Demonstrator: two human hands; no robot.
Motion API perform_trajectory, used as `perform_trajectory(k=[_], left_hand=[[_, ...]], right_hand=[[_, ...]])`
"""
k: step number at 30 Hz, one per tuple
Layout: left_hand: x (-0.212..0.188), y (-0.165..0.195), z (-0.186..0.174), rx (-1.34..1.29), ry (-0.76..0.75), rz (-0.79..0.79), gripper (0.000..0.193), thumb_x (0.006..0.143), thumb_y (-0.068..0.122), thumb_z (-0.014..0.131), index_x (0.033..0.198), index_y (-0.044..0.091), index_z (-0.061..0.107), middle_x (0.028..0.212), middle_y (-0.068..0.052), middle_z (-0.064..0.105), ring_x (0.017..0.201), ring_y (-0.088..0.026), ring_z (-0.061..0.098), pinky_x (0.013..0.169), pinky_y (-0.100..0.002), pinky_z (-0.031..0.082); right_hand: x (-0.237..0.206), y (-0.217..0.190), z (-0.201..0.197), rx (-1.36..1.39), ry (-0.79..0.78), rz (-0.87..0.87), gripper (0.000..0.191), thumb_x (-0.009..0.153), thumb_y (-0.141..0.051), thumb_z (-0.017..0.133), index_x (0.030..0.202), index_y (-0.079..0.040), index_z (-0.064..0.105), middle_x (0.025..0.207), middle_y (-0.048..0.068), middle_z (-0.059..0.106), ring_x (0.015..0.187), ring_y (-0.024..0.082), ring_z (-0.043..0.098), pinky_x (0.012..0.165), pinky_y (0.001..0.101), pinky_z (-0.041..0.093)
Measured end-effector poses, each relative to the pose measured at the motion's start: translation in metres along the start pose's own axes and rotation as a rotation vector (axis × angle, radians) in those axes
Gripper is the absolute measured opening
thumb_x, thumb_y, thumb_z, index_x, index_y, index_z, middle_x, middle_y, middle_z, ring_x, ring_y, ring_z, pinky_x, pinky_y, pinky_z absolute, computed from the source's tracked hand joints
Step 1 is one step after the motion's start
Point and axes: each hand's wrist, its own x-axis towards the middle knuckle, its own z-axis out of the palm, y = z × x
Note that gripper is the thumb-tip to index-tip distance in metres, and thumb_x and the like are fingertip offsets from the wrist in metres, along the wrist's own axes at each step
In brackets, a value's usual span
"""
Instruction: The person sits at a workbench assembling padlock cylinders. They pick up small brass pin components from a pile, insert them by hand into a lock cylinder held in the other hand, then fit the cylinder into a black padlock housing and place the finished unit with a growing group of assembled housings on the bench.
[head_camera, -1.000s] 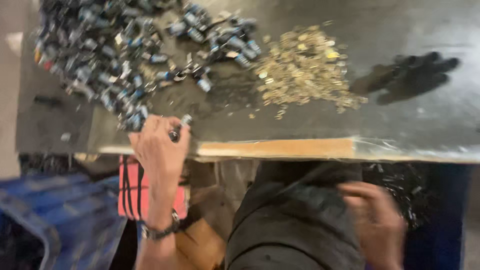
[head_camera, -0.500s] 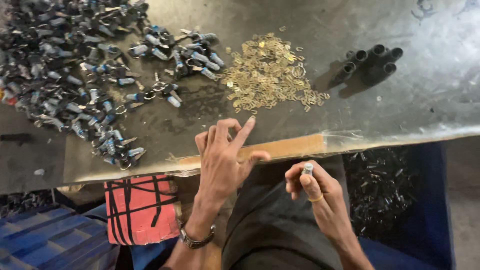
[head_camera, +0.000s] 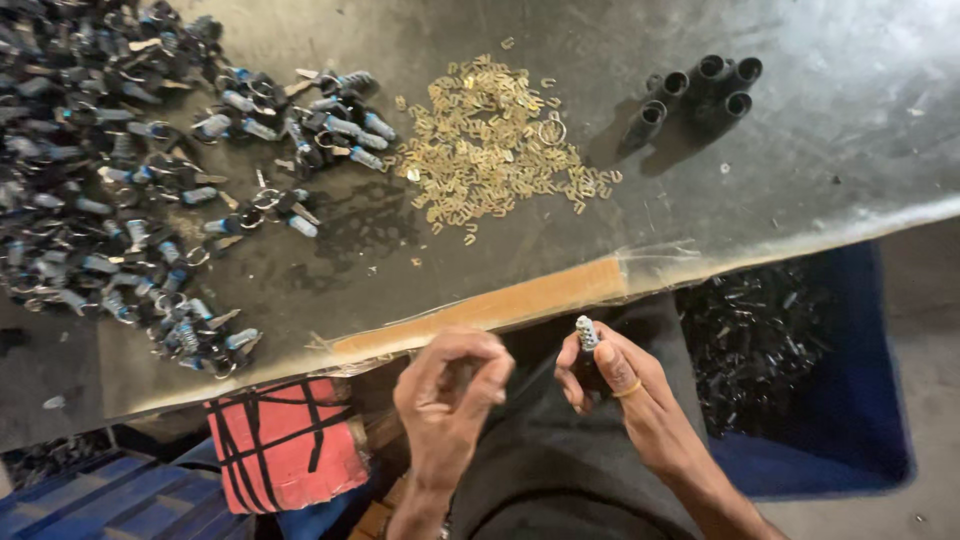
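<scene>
A: Pinching that small grey-tipped part (head_camera: 586, 335) in your right hand (head_camera: 625, 395), over your lap, off the surface (head_camera: 800, 180)?

B: Yes. Left hand (head_camera: 450, 395) curled, contents unclear. A loose grip could drop it into the blue bin (head_camera: 860, 400).

brass-yellow clips (head_camera: 490, 150), black tubes (head_camera: 700, 90), red black-striped cloth (head_camera: 285, 445), blue bin (head_camera: 850, 400).

The left hand (head_camera: 447, 397) curls its fingers (head_camera: 478, 362) inward, so whatever they pinch is hidden. The right hand (head_camera: 622, 392) covers most of the small capped cylinder (head_camera: 586, 333). The pile of assembled keyring pieces (head_camera: 100, 170) is cut off at the bench's (head_camera: 820, 170) left edge. The parts in the blue crate (head_camera: 850, 420) are too dark to tell.
</scene>
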Motion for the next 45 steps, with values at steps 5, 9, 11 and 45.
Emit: perform_trajectory(k=[5,9,11,45], left_hand=[[0.007,0.007,0.025,0.098,-0.144,-0.014,0.016,0.09,-0.008,0.072,0.102,0.002,0.07,0.093,-0.007,0.073,0.076,-0.01,0.068,0.068,-0.022,0.054],[0.018,0.008,0.035,0.169,-0.21,0.115,0.015,0.091,-0.005,0.073,0.103,0.003,0.069,0.098,-0.006,0.07,0.082,-0.01,0.069,0.071,-0.022,0.055],[0.021,0.007,0.037,0.196,-0.215,0.123,0.014,0.091,-0.003,0.074,0.102,0.003,0.068,0.098,-0.005,0.07,0.08,-0.01,0.068,0.069,-0.023,0.055],[0.021,-0.001,0.029,0.323,-0.148,0.202,0.017,0.088,-0.003,0.079,0.103,0.004,0.072,0.1,-0.007,0.074,0.091,-0.017,0.075,0.08,-0.026,0.06]], right_hand=[[-0.008,-0.005,0.002,-0.076,0.032,-0.02,0.056,0.104,-0.056,0.045,0.098,-0.003,0.061,0.077,-0.001,0.049,0.069,0.011,0.045,0.063,0.0257,0.037],[-0.016,-0.002,0.0,-0.006,0.053,0.025,0.052,0.107,-0.052,0.045,0.094,-0.003,0.056,0.077,-0.001,0.046,0.069,0.011,0.042,0.061,0.0264,0.036],[-0.019,0.0,0.0,-0.011,0.079,0.054,0.051,0.106,-0.051,0.045,0.094,-0.003,0.057,0.076,0.0,0.046,0.068,0.011,0.042,0.061,0.0267,0.036],[-0.006,0.016,-0.004,-0.124,0.071,0.019,0.053,0.104,-0.053,0.046,0.096,-0.003,0.061,0.073,-0.001,0.047,0.063,0.009,0.043,0.057,0.025,0.037]])
